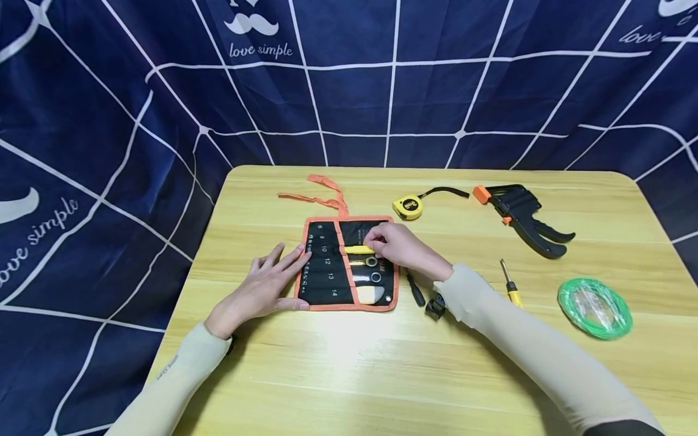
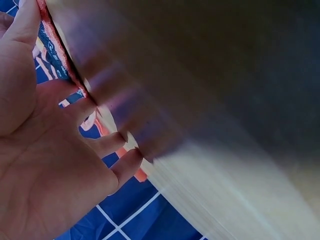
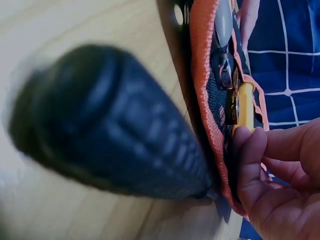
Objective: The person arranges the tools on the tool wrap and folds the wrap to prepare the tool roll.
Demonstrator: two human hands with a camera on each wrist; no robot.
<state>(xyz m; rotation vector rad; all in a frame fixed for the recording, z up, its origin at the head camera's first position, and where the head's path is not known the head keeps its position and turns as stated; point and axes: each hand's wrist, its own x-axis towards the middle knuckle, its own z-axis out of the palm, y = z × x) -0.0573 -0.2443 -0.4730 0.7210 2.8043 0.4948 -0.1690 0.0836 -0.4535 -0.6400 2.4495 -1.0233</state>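
**Over the black pouch, a yellow piece between fingertips**

On the wooden table (image 1: pixel 327 375), I can see an orange-edged black pouch (image 1: pixel 337 280) lying flat, its orange ties (image 1: pixel 339 200) trailing off the far side. The right hand (image 1: pixel 403 245) pinches a slim yellow tool (image 1: pixel 357 249) between thumb and fingers, above the pouch's right half. My head view loses one end of it under those fingertips; the other meets the orange divider, and I cannot tell whether any of it is inside a pocket.

The left hand (image 1: pixel 267 278) grips nothing that I can make out: its fingers are spread, their tips on the pouch's left edge. My left wrist view is mostly dark blur beyond the fingers.

Below the yellow tool, two ring-ended wrenches (image 1: pixel 375 277) and a pale rounded piece (image 1: pixel 371 295) show only in part. A big black ribbed handle (image 3: pixel 125 130) crowds my right wrist view, too blurred for detail.

Near the right cuff lies a small black object (image 1: pixel 435 307) that I cannot identify. The sleeve cuts off a yellow screwdriver's handle (image 1: pixel 514 294). Farther out I make out a tape measure (image 1: pixel 408 208), a black clamp (image 1: pixel 520 215) and a green coil (image 1: pixel 569 315), its middle hazed by glare on clear wrapping.
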